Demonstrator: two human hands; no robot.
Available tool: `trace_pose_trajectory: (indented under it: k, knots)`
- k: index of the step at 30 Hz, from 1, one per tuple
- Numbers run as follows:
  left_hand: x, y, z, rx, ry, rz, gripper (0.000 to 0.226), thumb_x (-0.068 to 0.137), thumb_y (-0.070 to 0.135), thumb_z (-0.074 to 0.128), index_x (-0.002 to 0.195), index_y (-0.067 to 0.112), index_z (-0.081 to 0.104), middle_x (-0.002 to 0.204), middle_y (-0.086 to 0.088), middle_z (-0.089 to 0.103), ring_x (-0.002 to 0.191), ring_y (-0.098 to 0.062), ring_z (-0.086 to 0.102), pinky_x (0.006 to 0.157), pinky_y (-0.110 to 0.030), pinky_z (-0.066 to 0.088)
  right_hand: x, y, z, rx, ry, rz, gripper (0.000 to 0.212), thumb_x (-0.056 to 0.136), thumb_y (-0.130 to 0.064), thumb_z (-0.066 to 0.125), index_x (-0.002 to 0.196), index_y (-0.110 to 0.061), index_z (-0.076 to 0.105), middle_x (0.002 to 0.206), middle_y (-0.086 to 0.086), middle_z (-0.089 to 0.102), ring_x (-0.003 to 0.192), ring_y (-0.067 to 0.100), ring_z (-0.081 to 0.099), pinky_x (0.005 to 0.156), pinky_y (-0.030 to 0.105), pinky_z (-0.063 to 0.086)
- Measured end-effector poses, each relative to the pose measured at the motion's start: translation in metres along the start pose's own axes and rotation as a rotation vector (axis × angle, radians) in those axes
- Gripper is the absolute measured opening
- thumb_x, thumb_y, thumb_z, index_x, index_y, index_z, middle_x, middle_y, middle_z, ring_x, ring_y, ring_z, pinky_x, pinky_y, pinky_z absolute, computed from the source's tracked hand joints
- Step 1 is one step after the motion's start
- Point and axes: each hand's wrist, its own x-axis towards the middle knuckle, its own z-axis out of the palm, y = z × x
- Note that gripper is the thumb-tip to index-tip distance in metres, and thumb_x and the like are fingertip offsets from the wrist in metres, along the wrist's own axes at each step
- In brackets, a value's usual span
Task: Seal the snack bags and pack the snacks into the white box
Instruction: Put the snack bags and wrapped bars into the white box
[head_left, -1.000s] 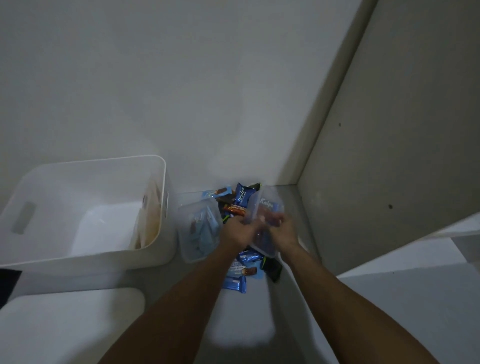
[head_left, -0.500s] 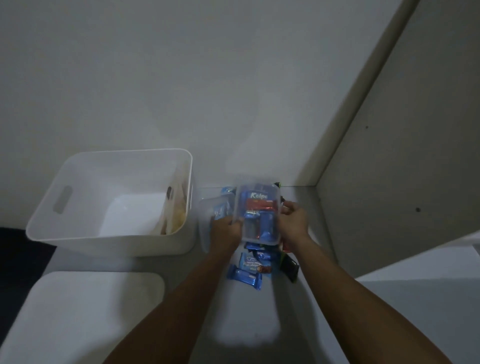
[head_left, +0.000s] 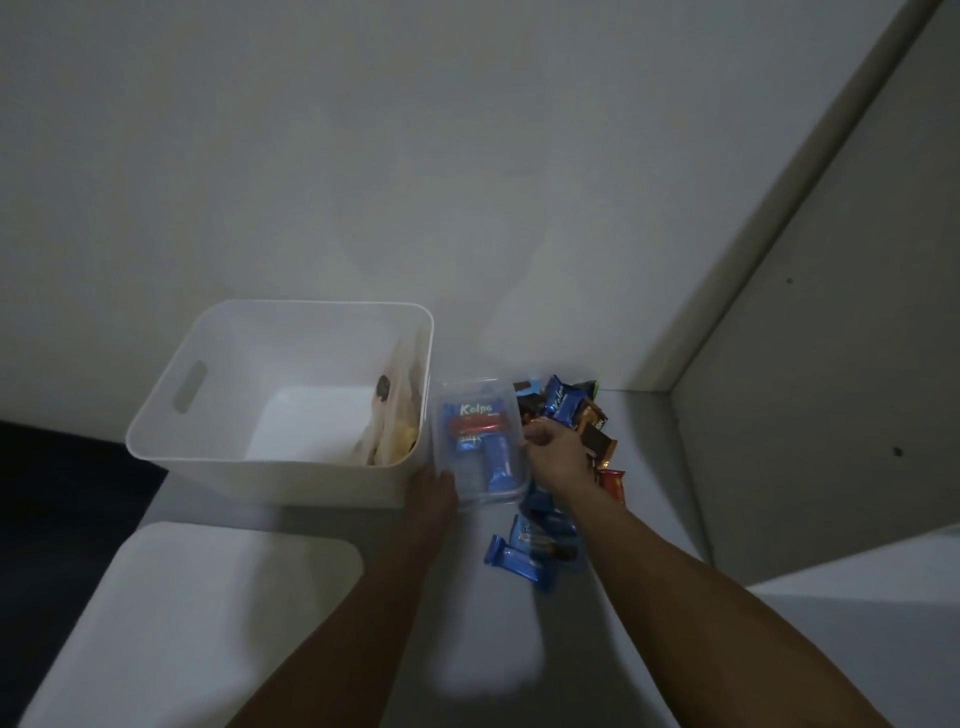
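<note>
A clear snack bag (head_left: 480, 441) with blue and red snack bars inside is held flat between my hands, right beside the white box (head_left: 208, 441). My left hand (head_left: 434, 491) grips its near left corner. My right hand (head_left: 556, 452) pinches its right edge. The white box stands open at the left, with a bag of yellowish snacks (head_left: 395, 426) leaning against its right inner wall. Loose blue, orange and dark snack bars (head_left: 524, 553) lie scattered on the surface under and behind my right hand.
A white lid (head_left: 171, 618) lies flat at the near left. A wall rises behind the box and a panel (head_left: 831, 364) closes the right side. A dark floor area (head_left: 57, 499) shows at far left.
The bag in my hands has moved left, from over the snack pile to right beside the white box. My view has swung left too.
</note>
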Motion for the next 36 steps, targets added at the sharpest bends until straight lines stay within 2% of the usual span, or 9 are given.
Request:
trace_pose_trajectory:
  k: [3, 7, 11, 13, 15, 19, 24, 28, 36]
  knots:
    - [-0.002, 0.001, -0.002, -0.055, -0.028, -0.034, 0.025, 0.097, 0.008, 0.044, 0.074, 0.016, 0.051, 0.079, -0.008, 0.054, 0.068, -0.018, 0.053, 0.058, -0.028, 0.046, -0.007, 0.001, -0.002, -0.011, -0.152, 0.064, 0.018, 0.094, -0.013, 0.051, 0.111, -0.009, 0.056, 0.107, 0.010, 0.058, 0.090, 0.024, 0.060, 0.070, 0.034, 0.055]
    - [-0.006, 0.011, -0.002, -0.007, -0.103, -0.013, 0.026, 0.095, 0.009, 0.046, 0.073, 0.021, 0.049, 0.084, 0.000, 0.052, 0.075, -0.015, 0.052, 0.092, -0.043, 0.049, -0.011, 0.004, -0.010, 0.026, -0.168, 0.079, 0.014, 0.094, -0.017, 0.052, 0.108, -0.014, 0.056, 0.109, 0.011, 0.061, 0.092, 0.029, 0.065, 0.071, 0.039, 0.059]
    - [-0.022, 0.029, -0.003, -0.040, -0.124, 0.125, 0.021, 0.095, 0.010, 0.050, 0.075, 0.011, 0.058, 0.080, -0.007, 0.056, 0.076, -0.022, 0.057, 0.066, -0.034, 0.050, -0.020, -0.008, -0.028, 0.139, -0.089, 0.097, 0.023, 0.081, -0.017, 0.059, 0.104, -0.011, 0.060, 0.108, 0.012, 0.063, 0.096, 0.032, 0.065, 0.082, 0.049, 0.058]
    - [-0.032, 0.043, -0.004, -0.101, -0.128, 0.145, 0.020, 0.092, 0.011, 0.053, 0.073, 0.014, 0.061, 0.087, -0.013, 0.061, 0.084, -0.029, 0.062, 0.070, -0.039, 0.054, -0.026, -0.016, -0.041, 0.190, -0.036, 0.096, 0.036, 0.065, -0.020, 0.062, 0.099, -0.008, 0.061, 0.105, 0.013, 0.065, 0.095, 0.031, 0.065, 0.083, 0.048, 0.057]
    - [-0.047, 0.060, -0.007, -0.178, -0.146, 0.150, 0.015, 0.089, 0.021, 0.057, 0.077, 0.015, 0.064, 0.093, -0.013, 0.066, 0.091, -0.030, 0.065, 0.081, -0.043, 0.054, -0.035, -0.029, -0.053, 0.241, -0.056, 0.087, 0.046, 0.053, -0.022, 0.062, 0.095, -0.002, 0.062, 0.099, 0.018, 0.066, 0.086, 0.031, 0.065, 0.071, 0.041, 0.055]
    - [-0.068, 0.091, -0.021, -0.203, -0.154, 0.264, 0.024, 0.086, 0.035, 0.062, 0.074, 0.014, 0.062, 0.081, -0.008, 0.066, 0.081, -0.027, 0.064, 0.074, -0.037, 0.049, -0.062, -0.065, -0.069, 0.253, -0.082, -0.030, 0.005, 0.074, -0.012, 0.047, 0.075, -0.010, 0.052, 0.074, 0.004, 0.056, 0.066, 0.018, 0.053, 0.054, 0.023, 0.045]
    - [-0.073, 0.124, -0.069, -0.211, -0.069, 0.302, 0.042, 0.059, 0.052, 0.070, 0.080, 0.016, 0.063, 0.089, -0.007, 0.070, 0.085, -0.029, 0.067, 0.081, -0.047, 0.055, -0.083, -0.110, -0.062, 0.206, -0.101, -0.121, 0.007, 0.076, -0.015, 0.051, 0.081, -0.011, 0.055, 0.086, 0.007, 0.053, 0.076, 0.022, 0.054, 0.064, 0.032, 0.051]
    - [-0.063, 0.137, -0.122, -0.223, -0.043, 0.311, 0.026, 0.081, 0.032, 0.068, 0.088, 0.008, 0.064, 0.085, -0.012, 0.065, 0.069, -0.028, 0.062, 0.066, -0.038, 0.056, -0.090, -0.146, -0.024, 0.168, -0.173, -0.153, 0.012, 0.075, -0.018, 0.058, 0.084, -0.011, 0.062, 0.086, 0.008, 0.056, 0.081, 0.025, 0.058, 0.075, 0.041, 0.056]
    - [-0.004, 0.127, -0.229, -0.190, -0.025, 0.197, 0.017, 0.089, 0.023, 0.061, 0.100, 0.011, 0.062, 0.080, -0.007, 0.062, 0.061, -0.018, 0.057, 0.051, -0.025, 0.048, -0.082, -0.188, 0.089, 0.050, -0.262, -0.144, 0.014, 0.074, -0.009, 0.067, 0.086, -0.002, 0.066, 0.079, 0.013, 0.061, 0.074, 0.025, 0.062, 0.077, 0.053, 0.058]
